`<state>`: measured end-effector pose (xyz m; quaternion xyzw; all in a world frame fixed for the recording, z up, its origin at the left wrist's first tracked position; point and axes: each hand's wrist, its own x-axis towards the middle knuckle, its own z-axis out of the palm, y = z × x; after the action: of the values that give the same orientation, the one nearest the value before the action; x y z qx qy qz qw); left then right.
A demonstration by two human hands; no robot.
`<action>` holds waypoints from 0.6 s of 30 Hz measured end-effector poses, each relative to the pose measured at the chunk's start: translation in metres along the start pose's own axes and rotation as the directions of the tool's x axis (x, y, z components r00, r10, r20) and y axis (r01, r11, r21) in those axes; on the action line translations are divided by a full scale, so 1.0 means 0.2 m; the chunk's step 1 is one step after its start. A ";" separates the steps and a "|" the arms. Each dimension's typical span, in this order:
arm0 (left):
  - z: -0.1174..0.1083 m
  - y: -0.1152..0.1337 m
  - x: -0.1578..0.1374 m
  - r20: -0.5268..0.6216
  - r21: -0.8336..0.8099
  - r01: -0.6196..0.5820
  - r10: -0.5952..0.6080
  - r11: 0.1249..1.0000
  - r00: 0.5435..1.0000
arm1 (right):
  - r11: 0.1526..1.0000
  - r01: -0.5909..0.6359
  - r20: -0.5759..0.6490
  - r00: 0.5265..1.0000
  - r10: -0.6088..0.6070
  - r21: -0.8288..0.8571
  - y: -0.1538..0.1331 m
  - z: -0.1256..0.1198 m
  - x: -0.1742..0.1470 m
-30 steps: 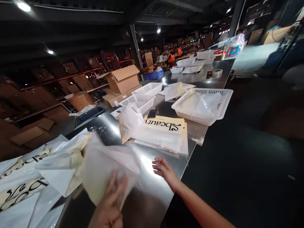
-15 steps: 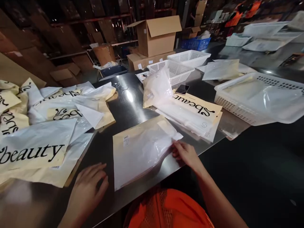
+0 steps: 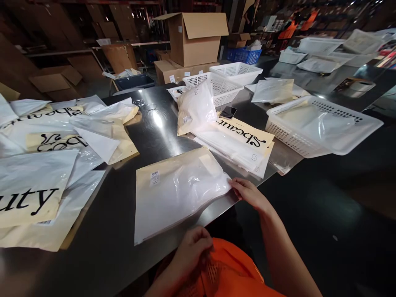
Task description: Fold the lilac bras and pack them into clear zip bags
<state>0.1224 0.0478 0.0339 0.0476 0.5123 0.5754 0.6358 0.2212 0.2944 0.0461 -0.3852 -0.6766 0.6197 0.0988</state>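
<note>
My right hand (image 3: 247, 192) pinches the right edge of a clear-and-cream plastic mailing bag (image 3: 176, 189). This bag lies flat at the front of the metal table, with a small barcode label near its upper left corner. Below the bag's front edge, my left hand (image 3: 196, 247) is closed with curled fingers, right against the orange vest (image 3: 232, 264). What those fingers hold, if anything, is hidden. Behind the bag, a puffy filled bag (image 3: 198, 103) rests against a stack of flat mailing bags (image 3: 238, 142) with black lettering.
Printed mailing bags (image 3: 64, 140) are heaped at the left of the metal table (image 3: 154, 123). A white basket (image 3: 297, 144) with plastic in it stands at the right edge. A phone (image 3: 228, 112), further white baskets (image 3: 227, 90) and an open carton (image 3: 198, 45) are farther back.
My left hand has moved right from over the table to the vest, its fingers curling closed. My right hand stays at the bag's edge. The view has shifted to the right.
</note>
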 end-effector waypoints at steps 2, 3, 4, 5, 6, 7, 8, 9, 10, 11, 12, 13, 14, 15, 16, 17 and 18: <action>0.07 0.03 0.06 0.024 -0.038 0.019 -0.018 0.999 1.000 | 1.000 0.015 0.043 0.999 -0.016 0.026 0.00 -0.01 -0.03; 0.10 0.05 0.09 0.037 -0.033 0.014 -0.013 0.999 0.999 | 0.999 0.019 0.056 0.998 -0.022 0.046 0.00 -0.01 -0.04; 0.13 0.06 0.11 0.053 -0.039 0.018 -0.015 0.999 0.998 | 0.997 0.022 0.066 0.997 -0.026 0.069 0.00 -0.02 -0.06; 0.15 0.07 0.13 0.064 -0.048 0.021 -0.018 0.999 0.998 | 0.996 0.023 0.078 0.997 -0.030 0.090 0.00 -0.02 -0.07; 0.17 0.08 0.15 0.073 -0.056 0.024 -0.019 0.998 0.997 | 0.994 0.024 0.089 0.995 -0.034 0.111 0.00 -0.01 -0.08; 0.19 0.09 0.16 0.079 -0.064 0.025 -0.020 0.998 0.997 | 0.991 0.023 0.096 0.995 -0.035 0.129 0.00 -0.01 -0.09; 0.20 0.09 0.17 0.085 -0.072 0.026 -0.020 0.997 0.996 | 0.989 0.021 0.094 0.995 -0.035 0.146 0.00 -0.01 -0.09; 0.21 0.09 0.18 0.089 -0.080 0.026 -0.018 0.997 0.996 | 0.986 0.018 0.084 0.996 -0.032 0.163 0.00 0.00 -0.10; 0.21 0.08 0.18 0.093 -0.088 0.025 -0.017 0.996 0.996 | 0.984 0.015 0.070 0.997 -0.028 0.179 0.00 0.00 -0.10; 0.20 0.07 0.18 0.094 -0.096 0.025 -0.016 0.995 0.995 | 0.980 0.009 0.057 0.998 -0.021 0.197 -0.01 0.00 -0.10; 0.18 0.06 0.17 0.095 -0.104 0.029 -0.019 0.994 0.995 | 0.976 0.001 0.044 0.999 -0.011 0.218 -0.01 0.01 -0.10; 0.15 0.05 0.16 0.091 -0.116 0.033 -0.023 0.993 0.996 | 0.969 -0.011 0.033 0.999 0.003 0.246 -0.01 0.01 -0.10; 0.12 0.04 0.14 0.080 -0.134 0.035 -0.024 0.990 0.996 | 0.959 -0.027 0.020 1.000 0.022 0.281 0.00 0.01 -0.09; 0.08 0.03 0.11 0.062 -0.159 0.031 -0.022 0.987 0.998 | 0.944 -0.044 0.004 0.999 0.046 0.326 0.00 0.01 -0.08; 0.03 0.02 0.08 0.036 -0.191 0.022 -0.015 0.981 0.999 | 0.923 -0.056 -0.023 0.997 0.070 0.381 0.01 0.01 -0.07; -0.02 0.00 0.03 0.000 -0.226 0.005 -0.006 0.974 1.000 | 0.896 -0.059 -0.055 0.994 0.093 0.441 0.01 0.01 -0.05; -0.07 -0.01 -0.02 -0.045 -0.262 -0.014 0.002 0.965 0.999 | 0.862 -0.051 -0.091 0.989 0.112 0.505 0.01 0.01 -0.04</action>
<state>0.1139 0.0369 0.0283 -0.0474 0.4456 0.6415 0.6227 0.2257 0.2882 0.0461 -0.4104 -0.4686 0.7539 0.2088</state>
